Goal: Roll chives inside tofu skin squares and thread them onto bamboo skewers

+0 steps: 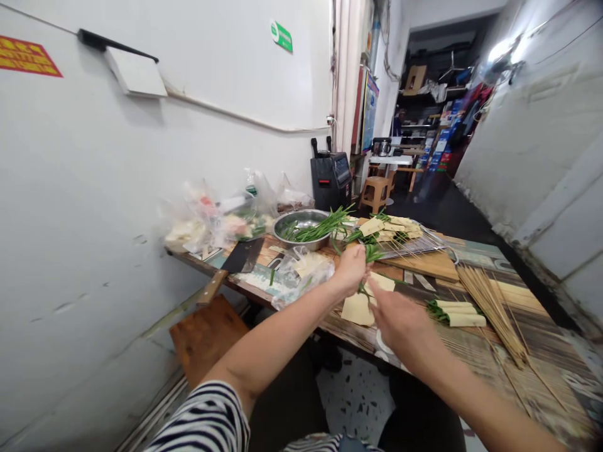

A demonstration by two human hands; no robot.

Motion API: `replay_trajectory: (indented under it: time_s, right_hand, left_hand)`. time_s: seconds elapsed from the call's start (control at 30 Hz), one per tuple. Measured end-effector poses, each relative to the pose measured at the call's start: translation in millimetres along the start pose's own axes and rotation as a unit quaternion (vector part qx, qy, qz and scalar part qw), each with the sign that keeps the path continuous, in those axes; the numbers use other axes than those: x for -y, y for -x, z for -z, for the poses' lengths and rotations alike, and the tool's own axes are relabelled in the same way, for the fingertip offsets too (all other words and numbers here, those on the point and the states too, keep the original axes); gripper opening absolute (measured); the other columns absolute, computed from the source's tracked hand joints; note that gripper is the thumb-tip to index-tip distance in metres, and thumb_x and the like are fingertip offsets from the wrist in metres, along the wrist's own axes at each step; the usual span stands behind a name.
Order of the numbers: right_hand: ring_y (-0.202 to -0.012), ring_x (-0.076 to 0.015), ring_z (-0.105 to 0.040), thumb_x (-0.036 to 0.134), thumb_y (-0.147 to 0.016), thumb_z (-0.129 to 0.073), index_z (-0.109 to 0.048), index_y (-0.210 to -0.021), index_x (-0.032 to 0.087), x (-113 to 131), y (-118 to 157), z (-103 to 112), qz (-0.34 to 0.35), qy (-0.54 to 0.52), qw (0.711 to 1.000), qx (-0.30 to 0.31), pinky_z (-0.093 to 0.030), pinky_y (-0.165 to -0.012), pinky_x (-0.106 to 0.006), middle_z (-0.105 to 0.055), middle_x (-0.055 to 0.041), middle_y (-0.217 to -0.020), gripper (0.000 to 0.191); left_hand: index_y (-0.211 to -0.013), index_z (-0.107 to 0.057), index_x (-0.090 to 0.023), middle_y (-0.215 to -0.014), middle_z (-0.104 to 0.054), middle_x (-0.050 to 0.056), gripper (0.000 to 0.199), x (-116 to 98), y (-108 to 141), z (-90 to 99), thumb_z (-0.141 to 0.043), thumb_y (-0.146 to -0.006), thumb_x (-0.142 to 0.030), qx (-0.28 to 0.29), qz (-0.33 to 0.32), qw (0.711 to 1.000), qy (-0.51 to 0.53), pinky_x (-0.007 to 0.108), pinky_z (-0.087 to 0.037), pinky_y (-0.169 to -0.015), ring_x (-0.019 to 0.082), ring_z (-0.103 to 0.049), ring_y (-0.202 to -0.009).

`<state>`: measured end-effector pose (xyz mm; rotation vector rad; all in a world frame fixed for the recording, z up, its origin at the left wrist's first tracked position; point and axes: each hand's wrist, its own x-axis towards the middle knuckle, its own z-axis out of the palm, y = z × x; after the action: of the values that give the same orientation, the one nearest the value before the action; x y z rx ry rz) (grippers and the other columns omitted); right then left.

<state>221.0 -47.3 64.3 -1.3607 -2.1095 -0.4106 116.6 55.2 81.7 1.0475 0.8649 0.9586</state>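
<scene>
My left hand [351, 270] is closed around a bunch of green chives [374, 253] above the table. Close beside it, my right hand [393, 314] reaches to the lower ends of the bunch; its fingertips are partly hidden and blurred. Pale tofu-skin sheets [358, 309] lie under and between the hands. More chives rest in a steel bowl [305, 227] behind my left hand. Several finished rolls with sticks [396, 229] are piled on a tray at the back. Rolls of sheet and greens [459, 314] lie right of my right hand.
Bamboo skewers [494, 314] spread over the table's right side. A cleaver [242, 256] lies at the left edge, its handle sticking out. Plastic bags [301, 276] sit left of my hands, others against the wall. A black speaker [331, 179] stands behind the bowl.
</scene>
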Motion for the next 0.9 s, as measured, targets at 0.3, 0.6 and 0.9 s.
replay_trajectory:
  time_s: [0.3, 0.6, 0.9]
  right_hand:
    - [-0.070, -0.0175, -0.064, 0.041, -0.066, -0.073, -0.057, -0.119, 0.022, -27.4, 9.6, -23.8, -0.294, -0.434, 0.849, 0.064, -0.052, -0.060, -0.030, -0.070, -0.0063, -0.097, 0.059]
    - [-0.040, -0.0102, -0.049, 0.046, -0.063, -0.076, -0.064, -0.080, 0.021, -3.2, 37.3, -24.0, -0.416, -0.597, 0.673, 0.135, -0.042, -0.038, -0.023, -0.061, 0.0016, -0.051, 0.032]
    - [-0.039, -0.0097, -0.052, 0.049, -0.061, -0.077, -0.065, -0.070, 0.015, -2.4, 22.3, -22.9, -0.371, -0.544, 0.748, 0.086, -0.043, -0.039, -0.021, -0.059, 0.0009, -0.047, 0.037]
  left_hand:
    - [-0.071, -0.058, -0.017, -0.062, -0.051, -0.002, 0.018, 30.2, 27.1, 18.0, -0.046, -0.085, -0.019, 0.153, -0.104, 0.941, -0.282, 0.020, -0.036, -0.060, 0.012, -0.046, -0.061]
    - [-0.089, -0.056, -0.015, -0.065, -0.056, 0.001, 0.026, 37.2, 55.4, 34.3, -0.060, -0.081, -0.040, 0.369, 0.160, 0.912, -0.076, 0.019, -0.023, -0.048, 0.006, -0.036, -0.048]
    - [-0.087, -0.067, -0.010, -0.072, -0.059, 0.001, 0.040, 25.3, 50.1, 65.3, -0.062, -0.080, -0.049, 0.340, 0.105, 0.916, -0.184, 0.019, -0.032, -0.051, 0.005, -0.042, -0.053]
